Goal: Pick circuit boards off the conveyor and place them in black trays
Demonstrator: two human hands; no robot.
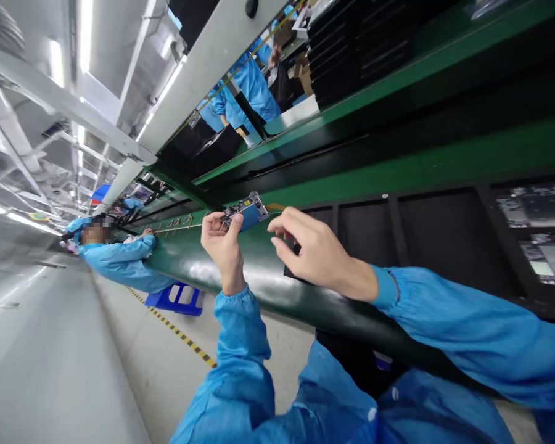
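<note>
In my left hand (224, 243) is a small circuit board (247, 211) with a blue film-like patch, gripped at its near left edge between thumb and fingers. The board is tilted above the green bench (259, 259). Just right of it hovers my right hand (317, 250), fingers curved, with a gap between thumb and index finger. A thin orange ribbon-like strip (275, 207) runs from the board's right side toward the back of my right fingers, where its end is hidden. I see nothing between my right thumb and index finger.
A black compartmented tray (402, 231) lies on the bench at right; several circuit boards (548, 246) sit in its far-right compartments. Behind runs a green shelf ledge (374, 77) with stacked black trays (356, 52). Another person (120, 262) works farther left, near a blue stool (176, 299).
</note>
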